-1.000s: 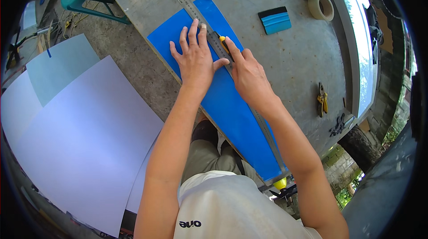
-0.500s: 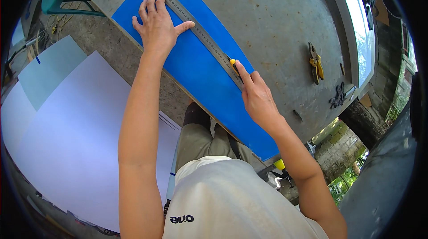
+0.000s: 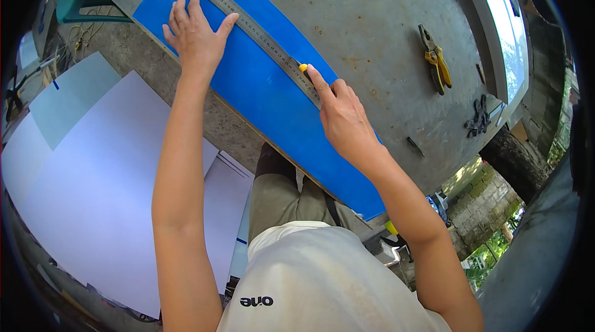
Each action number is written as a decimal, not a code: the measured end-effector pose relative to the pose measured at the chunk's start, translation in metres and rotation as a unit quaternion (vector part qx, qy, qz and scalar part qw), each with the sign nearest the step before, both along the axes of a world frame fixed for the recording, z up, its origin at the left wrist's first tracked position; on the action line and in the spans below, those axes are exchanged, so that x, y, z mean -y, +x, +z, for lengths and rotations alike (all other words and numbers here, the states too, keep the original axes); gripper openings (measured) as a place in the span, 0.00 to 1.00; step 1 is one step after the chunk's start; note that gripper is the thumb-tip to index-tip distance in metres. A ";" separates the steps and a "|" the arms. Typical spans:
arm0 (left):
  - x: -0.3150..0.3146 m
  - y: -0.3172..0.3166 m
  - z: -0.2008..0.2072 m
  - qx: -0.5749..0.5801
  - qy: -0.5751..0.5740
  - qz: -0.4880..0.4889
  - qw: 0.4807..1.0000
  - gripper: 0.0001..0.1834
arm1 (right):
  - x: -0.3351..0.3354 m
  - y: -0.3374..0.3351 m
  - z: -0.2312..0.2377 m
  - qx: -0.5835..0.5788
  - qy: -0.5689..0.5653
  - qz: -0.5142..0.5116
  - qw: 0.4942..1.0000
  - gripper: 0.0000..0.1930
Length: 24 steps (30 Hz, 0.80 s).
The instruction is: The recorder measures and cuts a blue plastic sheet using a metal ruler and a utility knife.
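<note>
A long blue sheet lies slantwise on the grey table, with a steel ruler along it. My left hand rests on the sheet with its fingers spread. Its index fingertip and thumb tip are at the ruler's near edge. In my right hand is a utility knife with a yellow end, gripped with the index finger stretched along it. The blade points up-left and lies at the ruler's far edge. Most of the knife's handle is hidden by my fingers.
On the grey metal table lie yellow-handled pliers, a crumpled black item and a small dark piece. A long pale-topped frame stands at right. Large white sheets lean at left, near a green stool.
The view has shifted, so the table's things sit differently. My left thumb has drawn back toward the fingers along the ruler. The right hand keeps its grip on the utility knife.
</note>
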<state>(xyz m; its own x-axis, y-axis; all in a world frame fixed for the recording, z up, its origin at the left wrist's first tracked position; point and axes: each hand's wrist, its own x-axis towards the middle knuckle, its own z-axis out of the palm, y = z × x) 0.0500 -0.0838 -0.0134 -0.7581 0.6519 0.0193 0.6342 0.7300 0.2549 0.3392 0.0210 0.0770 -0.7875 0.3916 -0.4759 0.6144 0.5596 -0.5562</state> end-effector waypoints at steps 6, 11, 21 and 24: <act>0.018 0.161 0.030 0.072 -0.005 -0.038 0.997 0.56 | -0.003 0.003 0.000 -0.024 -0.002 -0.005 1.000 0.38; 0.008 0.209 0.031 0.137 -0.023 -0.020 0.990 0.64 | -0.004 0.005 -0.004 -0.043 0.000 0.002 0.999 0.38; 0.007 0.213 0.019 0.096 -0.053 -0.025 0.994 0.64 | 0.008 0.099 0.005 -0.022 0.000 -0.005 1.000 0.38; 0.011 0.214 0.016 0.071 -0.050 -0.039 0.995 0.67 | 0.015 0.160 0.015 -0.009 -0.008 -0.010 1.000 0.38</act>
<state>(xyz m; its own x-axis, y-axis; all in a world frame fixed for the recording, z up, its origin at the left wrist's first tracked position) 0.2638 -0.0948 0.0024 -0.6950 0.7027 -0.1523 0.6531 0.7056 0.2751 0.4993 0.0060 0.0925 -0.7877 0.3997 -0.4688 0.6156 0.5384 -0.5755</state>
